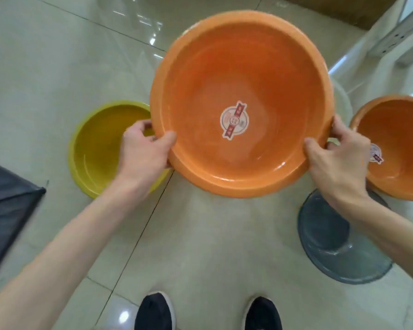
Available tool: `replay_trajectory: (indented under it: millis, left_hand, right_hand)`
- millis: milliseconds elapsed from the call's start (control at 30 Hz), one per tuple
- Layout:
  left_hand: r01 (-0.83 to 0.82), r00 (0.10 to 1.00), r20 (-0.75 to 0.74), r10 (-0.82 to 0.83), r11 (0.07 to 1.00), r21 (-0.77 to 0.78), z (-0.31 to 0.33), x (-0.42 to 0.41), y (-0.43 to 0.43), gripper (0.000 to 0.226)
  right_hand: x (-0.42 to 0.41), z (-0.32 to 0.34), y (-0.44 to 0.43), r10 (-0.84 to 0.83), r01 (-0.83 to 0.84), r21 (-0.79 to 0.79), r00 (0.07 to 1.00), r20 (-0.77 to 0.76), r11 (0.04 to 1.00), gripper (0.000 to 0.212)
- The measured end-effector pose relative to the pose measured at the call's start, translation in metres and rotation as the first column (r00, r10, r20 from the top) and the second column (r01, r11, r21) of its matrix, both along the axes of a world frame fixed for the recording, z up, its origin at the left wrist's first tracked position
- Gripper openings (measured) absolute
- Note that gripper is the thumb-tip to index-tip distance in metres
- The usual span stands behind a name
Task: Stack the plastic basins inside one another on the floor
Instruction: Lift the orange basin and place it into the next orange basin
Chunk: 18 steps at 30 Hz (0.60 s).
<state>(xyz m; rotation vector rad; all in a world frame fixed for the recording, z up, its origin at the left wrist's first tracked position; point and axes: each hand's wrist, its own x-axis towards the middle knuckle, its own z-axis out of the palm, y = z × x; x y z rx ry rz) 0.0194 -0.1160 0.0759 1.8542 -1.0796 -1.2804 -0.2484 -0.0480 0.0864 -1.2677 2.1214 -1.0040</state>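
Note:
I hold a large orange basin (241,67) in the air above the tiled floor, its open side facing me and a round sticker on its bottom. My left hand (144,146) grips its left rim, thumb inside. My right hand (336,160) grips its right rim, thumb inside. A yellow basin (98,148) sits on the floor at the left, partly behind my left hand. A smaller orange basin (396,144) with a sticker stands at the right edge. A see-through grey basin (332,248) rests on the floor under my right forearm.
My two dark shoes (208,313) stand at the bottom centre. A dark fabric object (7,210) lies at the left edge. A white structure (391,39) and a brown board (343,8) fill the top right. Glossy tile floor (212,234) lies between the basins.

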Motion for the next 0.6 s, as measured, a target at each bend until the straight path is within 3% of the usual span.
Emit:
replay_trajectory:
  millis: [100,200,300,433,500,600]
  left_hand:
    - [-0.102,0.983,0.132,0.128,0.977,-0.188,0.012,-0.001,-0.065,0.031]
    - [-0.058,0.926,0.353,0.137,0.973,-0.225,-0.025,0.001,-0.109,0.031]
    - [-0.028,0.875,0.476,0.091,0.99,-0.138,-0.072,0.003,-0.128,0.034]
    - [0.052,0.813,0.571,-0.115,0.991,0.126,-0.122,0.015,-0.124,0.043]
    - [0.147,0.71,0.65,-0.271,0.96,0.24,-0.136,0.018,-0.113,0.054]
    - [0.309,0.48,0.772,-0.417,0.904,0.297,-0.143,0.023,-0.089,0.067]
  right_hand:
    - [0.011,-0.008,-0.074,-0.031,0.033,-0.099,0.999,0.023,0.995,0.009]
    - [0.027,-0.053,-0.143,-0.073,0.073,-0.028,0.997,-0.001,0.997,0.012]
    - [0.039,-0.103,-0.168,-0.136,0.138,0.134,0.99,-0.028,0.981,0.03]
    - [0.043,-0.146,-0.144,-0.047,0.128,0.332,0.969,-0.241,0.934,0.034]
    - [0.041,-0.157,-0.123,0.019,0.108,0.383,0.95,-0.313,0.917,0.035]
    - [0.053,-0.163,-0.076,0.021,0.078,0.38,0.968,-0.25,0.922,0.033]
